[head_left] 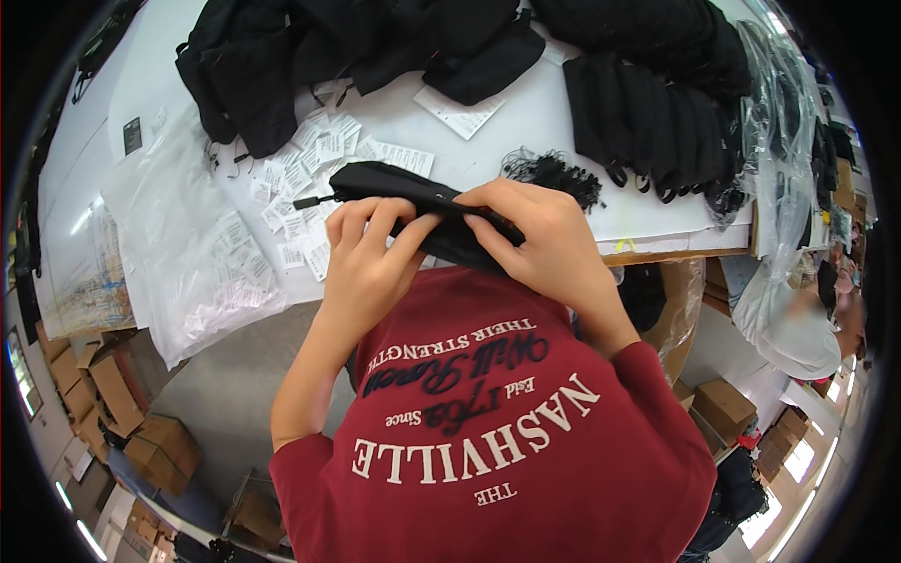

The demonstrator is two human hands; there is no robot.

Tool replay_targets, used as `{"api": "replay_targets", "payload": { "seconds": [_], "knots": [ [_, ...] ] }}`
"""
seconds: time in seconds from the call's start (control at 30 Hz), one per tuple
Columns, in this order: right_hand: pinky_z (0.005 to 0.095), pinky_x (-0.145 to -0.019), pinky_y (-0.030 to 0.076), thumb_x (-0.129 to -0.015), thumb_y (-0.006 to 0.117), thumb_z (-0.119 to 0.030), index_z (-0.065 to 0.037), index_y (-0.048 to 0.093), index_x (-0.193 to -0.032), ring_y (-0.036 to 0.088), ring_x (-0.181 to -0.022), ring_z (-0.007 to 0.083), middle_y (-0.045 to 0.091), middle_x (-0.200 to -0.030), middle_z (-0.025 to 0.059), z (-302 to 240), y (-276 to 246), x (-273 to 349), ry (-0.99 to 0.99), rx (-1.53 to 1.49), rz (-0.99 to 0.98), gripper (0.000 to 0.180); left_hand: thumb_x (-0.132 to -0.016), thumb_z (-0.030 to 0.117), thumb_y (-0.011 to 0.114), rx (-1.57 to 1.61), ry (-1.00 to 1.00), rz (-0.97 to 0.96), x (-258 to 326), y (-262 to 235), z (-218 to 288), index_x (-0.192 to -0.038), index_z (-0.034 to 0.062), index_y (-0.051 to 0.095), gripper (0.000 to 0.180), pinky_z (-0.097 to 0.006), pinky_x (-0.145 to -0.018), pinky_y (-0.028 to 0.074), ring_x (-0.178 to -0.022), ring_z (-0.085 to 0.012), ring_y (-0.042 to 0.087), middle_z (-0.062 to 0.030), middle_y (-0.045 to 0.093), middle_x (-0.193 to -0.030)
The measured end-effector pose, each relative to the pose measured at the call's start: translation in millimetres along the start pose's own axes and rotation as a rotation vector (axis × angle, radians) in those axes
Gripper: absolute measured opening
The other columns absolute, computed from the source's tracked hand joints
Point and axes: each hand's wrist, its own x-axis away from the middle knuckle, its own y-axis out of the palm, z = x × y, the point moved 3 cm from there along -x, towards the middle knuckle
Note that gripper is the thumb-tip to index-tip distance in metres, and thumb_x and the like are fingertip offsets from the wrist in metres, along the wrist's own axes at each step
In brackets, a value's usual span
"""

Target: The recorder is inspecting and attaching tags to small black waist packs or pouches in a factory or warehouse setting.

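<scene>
A black fabric pouch (389, 178) is held up at the table's near edge, in front of my red shirt. A dark zip pull (310, 202) on a short cord sticks out from its left end. My left hand (371, 258) grips the near side of the pouch with bent fingers. On the other side, my right hand (544, 230) pinches its upper edge between thumb and fingers. Both hands are closed on the fabric, with their fingertips close together near the middle. Whatever lies inside the pouch is hidden.
White printed labels (324, 145) lie scattered behind the pouch. A clear plastic bag (202, 281) with more labels is at left. Black cords (554, 178) lie in a heap at right. Black pouches (648, 122) are stacked behind. Someone in white (788, 328) is at far right.
</scene>
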Motion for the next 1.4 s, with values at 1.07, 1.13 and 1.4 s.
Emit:
{"api": "replay_targets", "payload": {
  "seconds": [1.07, 1.13, 1.4],
  "knots": [
    [0.0328, -0.057, 0.049, -0.079, 0.063, -0.009, -0.004, 0.062, -0.088, 0.063, -0.061, 0.0282, 0.066, -0.074, 0.0128, 3.1, 17.9, -9.8, 0.042, -0.082, -0.384, 0.011, -0.061, 0.005, 0.070, 0.217, 0.176, -0.061, 31.8, 13.9, -1.1, -0.094, 0.0018, 0.062, 0.035, -0.033, -0.062, 0.045, -0.071, -0.0215, 0.057, -0.0070, 0.060, -0.086],
    [0.0328, -0.056, 0.048, -0.078, 0.063, -0.010, -0.004, 0.063, -0.089, 0.062, -0.059, 0.0276, 0.065, -0.073, 0.0127, 6.5, 19.6, -10.2, 0.046, -0.105, -0.392, 0.012, -0.061, 0.004, 0.070, 0.231, 0.185, -0.052, 31.7, 14.6, -0.5, -0.093, 0.0016, 0.062, 0.034, -0.033, -0.061, 0.046, -0.072, -0.0214, 0.058, -0.0073, 0.061, -0.086],
    [0.0282, -0.058, 0.049, -0.078, 0.064, -0.007, -0.003, 0.067, -0.091, 0.064, -0.062, 0.0196, 0.067, -0.076, 0.0099, 18.9, 24.9, -16.4, 0.077, -0.152, -0.086, 0.013, -0.064, -0.003, 0.060, 0.209, 0.022, -0.452, 24.0, -6.9, 18.5, -0.093, -0.0007, 0.052, 0.030, -0.037, -0.074, 0.047, -0.083, -0.0293, 0.059, -0.0137, 0.058, -0.094]
  ]
}}
